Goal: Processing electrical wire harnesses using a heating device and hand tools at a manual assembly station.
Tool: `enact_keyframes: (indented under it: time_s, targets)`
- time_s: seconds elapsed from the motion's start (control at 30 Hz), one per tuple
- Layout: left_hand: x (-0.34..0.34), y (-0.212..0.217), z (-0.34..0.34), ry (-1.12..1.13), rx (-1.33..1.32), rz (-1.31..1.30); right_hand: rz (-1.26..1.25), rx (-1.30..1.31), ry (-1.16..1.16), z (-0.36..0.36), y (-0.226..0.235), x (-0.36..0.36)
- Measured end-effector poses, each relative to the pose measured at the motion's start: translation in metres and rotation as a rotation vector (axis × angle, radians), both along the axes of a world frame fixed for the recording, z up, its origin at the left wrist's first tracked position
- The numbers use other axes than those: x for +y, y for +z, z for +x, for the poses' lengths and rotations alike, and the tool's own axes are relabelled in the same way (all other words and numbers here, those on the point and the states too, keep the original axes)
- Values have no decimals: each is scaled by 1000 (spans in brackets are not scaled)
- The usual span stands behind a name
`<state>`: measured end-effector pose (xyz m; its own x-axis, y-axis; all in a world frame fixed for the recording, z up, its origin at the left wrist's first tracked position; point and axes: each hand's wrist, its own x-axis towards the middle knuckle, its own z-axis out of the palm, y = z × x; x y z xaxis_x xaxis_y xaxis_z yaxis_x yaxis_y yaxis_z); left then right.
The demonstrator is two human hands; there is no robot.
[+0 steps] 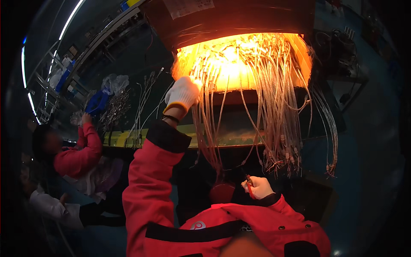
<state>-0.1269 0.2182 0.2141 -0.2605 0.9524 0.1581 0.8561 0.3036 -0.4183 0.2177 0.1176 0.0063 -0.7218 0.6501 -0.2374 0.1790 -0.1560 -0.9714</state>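
My left hand [183, 93], in a white knit glove with a yellow cuff edge, reaches to the left front corner of a brightly lit box [242, 90]. Its fingers are curled at the ends of thin cables, and glare hides what is between them. Many clear-jacketed cables [274, 100] lie with one end in the glowing box and hang over its front, their stripped wire tips dangling. Lower down, close to my body, my right hand [260, 188] is closed round small red-handled pliers [249, 186]; their dark jaws point up toward the hanging wire ends.
More cables [143, 103] lie on the bench to the left, beside a pile of small parts [116, 107] and a blue item [97, 103]. A co-worker in a red sleeve [81, 158] sits there. Another cable bundle [327, 128] hangs at the right. A dark cover [239, 19] overhangs the box.
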Motion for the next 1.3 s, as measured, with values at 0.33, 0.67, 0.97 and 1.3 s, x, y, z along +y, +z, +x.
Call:
enact_keyframes:
  time_s: [0.33,0.67,0.97,1.3]
  targets:
    - [-20,37,38,357,-113,224,-76,337,-83,-48,139,46]
    - [-87,-7,68,258,-427,523,756,118,-708,-146,130,102]
    - [-71,-13,33,155,-620,481,894,-73,-631,-187,190,106]
    - [-53,3,44,263,-522,442,1005,-388,-158,-209,197,216]
